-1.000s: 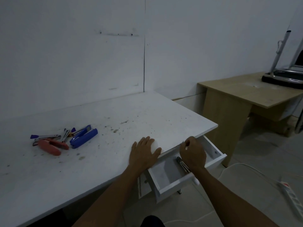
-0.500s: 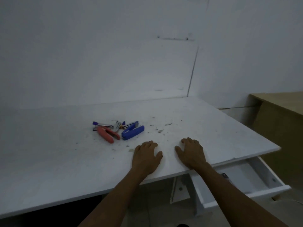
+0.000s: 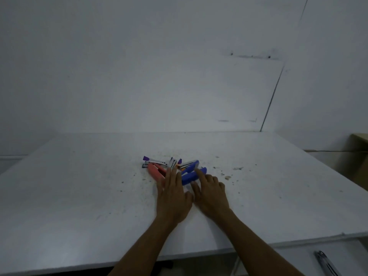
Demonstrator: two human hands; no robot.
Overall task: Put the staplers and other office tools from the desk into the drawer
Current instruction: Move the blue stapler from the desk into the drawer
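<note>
Both hands lie out over the white worktop (image 3: 79, 196), side by side at the near edge of a small heap of office tools. The left hand (image 3: 172, 198) is open and flat, fingers stretched together, their tips over the end of the pink stapler (image 3: 156, 171) and close to a metal tool (image 3: 172, 163) behind it. The right hand (image 3: 211, 193) is open too, holding nothing; its forefinger reaches onto the blue stapler (image 3: 191, 175), the other fingers loosely curled, thumb apart. A purple-tipped metal stapler (image 3: 154, 160) lies at the back left of the heap. At bottom right, the open drawer (image 3: 298, 261) holds a metal tool (image 3: 326, 263).
</note>
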